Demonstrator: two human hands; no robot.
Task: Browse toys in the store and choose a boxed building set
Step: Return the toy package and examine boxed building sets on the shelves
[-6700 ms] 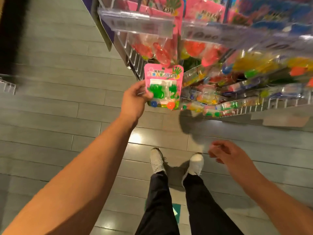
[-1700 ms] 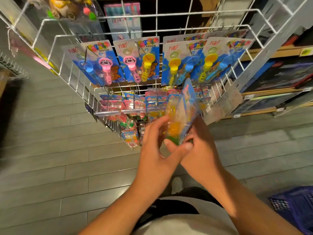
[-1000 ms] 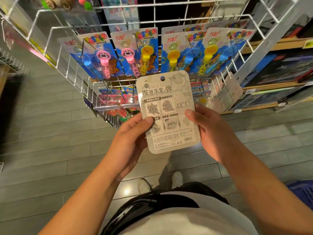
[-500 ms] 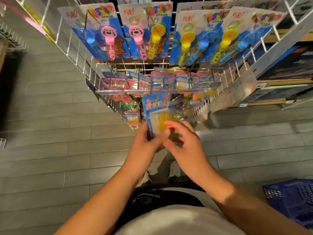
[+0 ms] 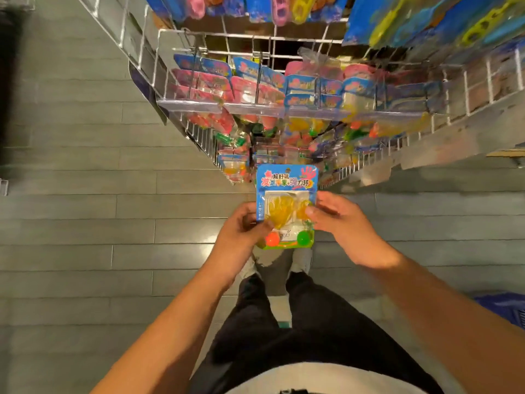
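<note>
Head view shows both hands holding one blister pack (image 5: 286,206) upright, front facing the camera, just below the wire rack (image 5: 284,38). Left hand (image 5: 241,231) grips the pack's lower left edge, thumb curled over the front. Right hand (image 5: 345,223) pinches the right edge, fingertips on the clear blister.

Task status: browsing is under way; selection is not done. The pack holds a yellow gel toy and two balls (image 5: 272,239), so it is judged not to be a building set. No boxed building set is visible. Remaining, as a judgement: return the pack to the rack, locate boxed sets, choose one.

Limits of view: rack packs are blurred and overlapping; their print is unreadable. A blue basket (image 5: 505,308) is cut off at the right edge. Fingers behind the pack are hidden.
</note>
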